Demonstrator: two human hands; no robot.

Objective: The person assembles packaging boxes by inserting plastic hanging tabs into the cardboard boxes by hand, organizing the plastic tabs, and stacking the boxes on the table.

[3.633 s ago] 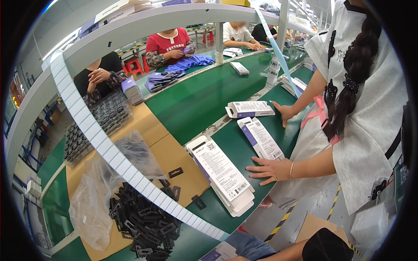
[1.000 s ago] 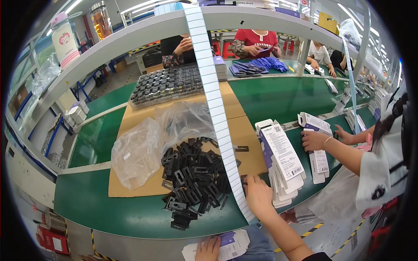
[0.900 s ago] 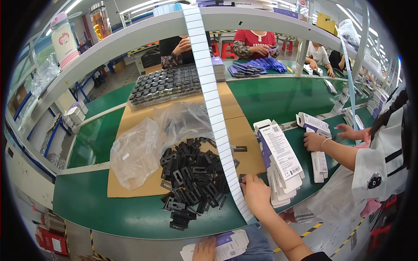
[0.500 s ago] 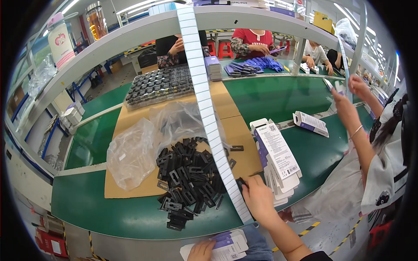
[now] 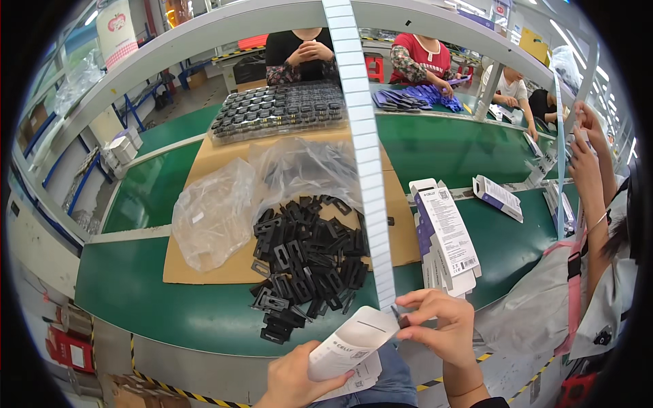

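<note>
My left hand (image 5: 294,378) grips a white and purple-printed carton (image 5: 345,345), tilted up with its end flap raised toward the right. Beside that flap, my right hand (image 5: 442,328) pinches a small black piece (image 5: 404,319) between thumb and fingers; most of its shape is hidden. Below the held carton, more flat white cartons (image 5: 367,378) lie on my lap. On the table in front of me spreads a heap of black slotted plastic parts (image 5: 299,262). To its right, several white and purple cartons (image 5: 445,234) lie in an overlapping stack.
A long strip of pale labels (image 5: 367,149) hangs from the shelf (image 5: 258,26) down before me. Crumpled clear plastic bags (image 5: 214,217) and a clear tray of black parts (image 5: 279,112) rest on cardboard (image 5: 197,265). Another carton (image 5: 498,197) lies farther right. Co-workers sit opposite and at right.
My left hand has raised a carton from my lap. My right hand has come from the table by the carton stack to the raised carton's end, holding the black piece. The view has shifted.
</note>
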